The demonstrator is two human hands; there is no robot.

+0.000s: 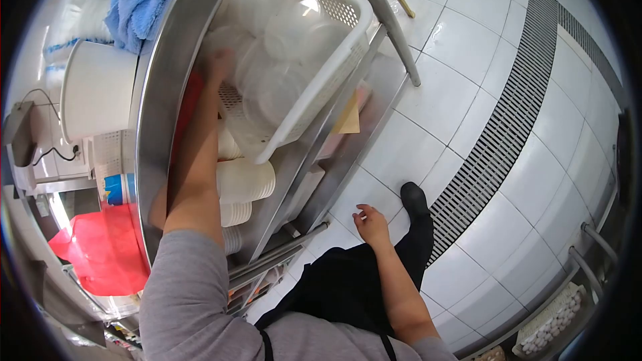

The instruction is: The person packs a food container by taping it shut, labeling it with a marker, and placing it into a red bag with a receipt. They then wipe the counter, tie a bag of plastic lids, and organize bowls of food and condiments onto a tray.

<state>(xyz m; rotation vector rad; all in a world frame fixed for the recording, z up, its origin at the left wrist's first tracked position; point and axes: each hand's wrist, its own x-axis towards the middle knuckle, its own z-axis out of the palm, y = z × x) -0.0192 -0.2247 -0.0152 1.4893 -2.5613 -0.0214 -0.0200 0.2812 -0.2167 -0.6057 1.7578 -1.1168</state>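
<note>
My left arm reaches under the steel tabletop to a white perforated plastic basket [314, 103] on the shelf. My left hand [218, 65] is at the basket's inner side, beside clear plastic lids [277, 90] heaped in it. Blur smears its fingers, so its grip cannot be made out. My right hand [372, 226] hangs low over the floor in front of my black apron [328, 291], holding nothing, its fingers loosely bent and apart. Below the basket, stacked white bowls [246, 180] lie on their sides on the shelf.
On the steel table [157, 93] are a blue cloth [138, 3], a white tub [100, 90] and a red plastic bag [103, 252]. A metal table leg [384, 20] stands beyond the basket. A drain grate [498, 134] crosses the white tiled floor [414, 127].
</note>
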